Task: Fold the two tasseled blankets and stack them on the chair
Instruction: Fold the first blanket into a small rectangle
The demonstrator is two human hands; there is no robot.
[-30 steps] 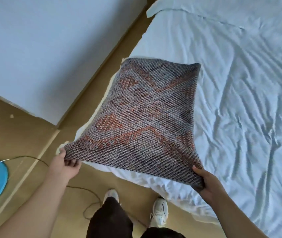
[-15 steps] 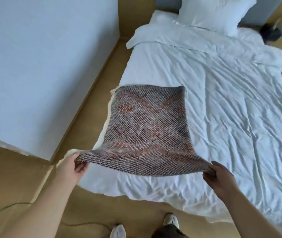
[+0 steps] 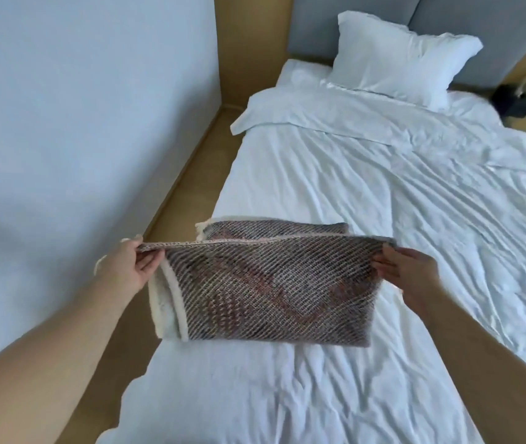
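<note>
Grey-and-rust diagonal-weave blanket with cream fleece lining (image 3: 264, 293) – doubled over, upper edge lifted, lower fold resting on rumpled white bed sheet (image 3: 367, 193) near left side of bed. Left hand (image 3: 128, 269) pinches top-left corner, fingers closed on cloth; right hand (image 3: 407, 270) grips top-right corner – fingers curled around edge. White pillow (image 3: 405, 57) far behind, at headboard.

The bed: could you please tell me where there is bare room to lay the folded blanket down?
The bed is bare sheet between the blanket and its near edge, and from the blanket up to the turned-down duvet. Its right side is bare but rumpled. The pillow fills the head end. Both hands, left and right, grip the blanket's top corners.
</note>
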